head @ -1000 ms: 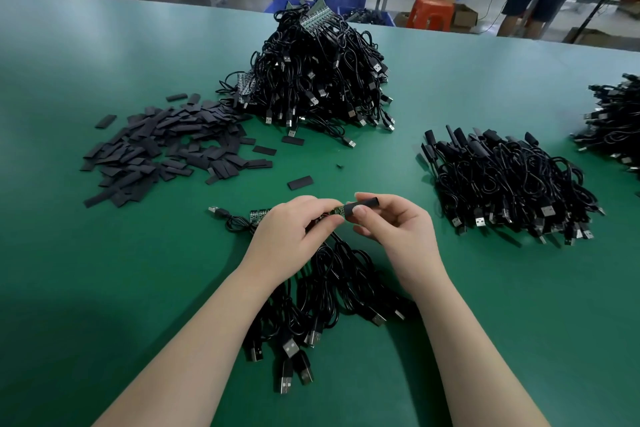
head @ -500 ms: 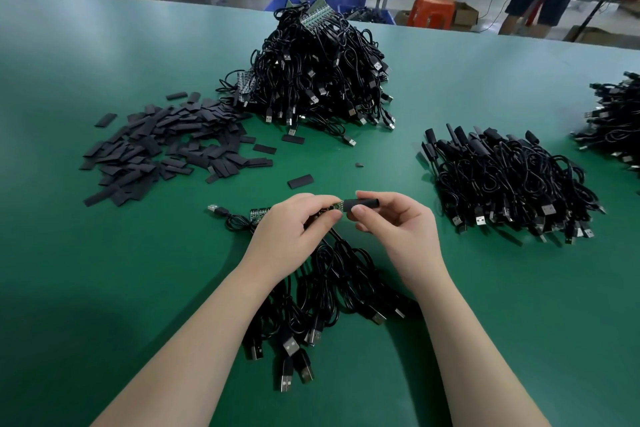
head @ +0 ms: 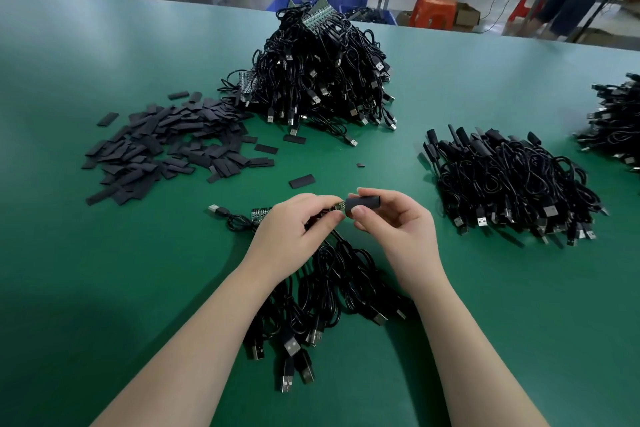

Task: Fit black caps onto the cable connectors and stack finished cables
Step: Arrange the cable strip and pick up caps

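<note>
1 cap (head: pixel 363 207) is pinched in the right hand (head: pixel 391 229), mouth against the connector (head: pixel 337 207) gripped by the left hand (head: pixel 294 229), above a cable bundle (head: pixel 322 288). 3 cable piles are seen on the table (head: pixel 104 288): far (head: pixel 318 69), right (head: pixel 512 184), edge (head: pixel 616 125). 1 cap heap (head: pixel 166 149) lies left.

A single wide-angle head view looks forward and steeply down from the person's own eye level onto a green table (head: pixel 104 288). Both forearms enter from the bottom edge, with the left hand (head: pixel 291 236) and right hand (head: pixel 398 232) close below the lens at centre. Farther up, the frame reaches the workshop floor beyond the table's far edge
</note>
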The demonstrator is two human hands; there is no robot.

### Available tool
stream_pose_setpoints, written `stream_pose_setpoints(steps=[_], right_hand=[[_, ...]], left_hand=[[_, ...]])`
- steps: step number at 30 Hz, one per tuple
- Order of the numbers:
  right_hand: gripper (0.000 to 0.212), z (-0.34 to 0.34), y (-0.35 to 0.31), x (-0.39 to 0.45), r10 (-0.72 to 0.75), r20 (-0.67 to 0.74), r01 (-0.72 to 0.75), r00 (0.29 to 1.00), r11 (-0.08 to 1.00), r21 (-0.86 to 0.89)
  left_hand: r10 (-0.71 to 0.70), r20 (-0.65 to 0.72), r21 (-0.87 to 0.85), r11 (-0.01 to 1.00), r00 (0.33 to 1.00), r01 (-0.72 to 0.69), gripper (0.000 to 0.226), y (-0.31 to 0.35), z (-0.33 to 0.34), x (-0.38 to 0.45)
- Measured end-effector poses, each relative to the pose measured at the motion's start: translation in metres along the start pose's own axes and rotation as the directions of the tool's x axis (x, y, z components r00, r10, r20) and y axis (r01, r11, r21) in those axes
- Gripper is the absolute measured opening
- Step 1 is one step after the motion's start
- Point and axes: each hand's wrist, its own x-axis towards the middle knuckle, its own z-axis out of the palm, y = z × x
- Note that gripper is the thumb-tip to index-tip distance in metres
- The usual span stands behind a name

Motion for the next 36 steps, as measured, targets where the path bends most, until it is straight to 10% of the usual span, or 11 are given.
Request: stream_pose_setpoints(steps=[36], right_hand=[[0.018,0.003,0.003,0.000,0.051,-0.045,-0.051,0.998,0.999,0.010]], left_hand=[[-0.079,-0.127,-0.035,0.997,0.989,0.075,0.033,0.011,-0.003,-0.002]])
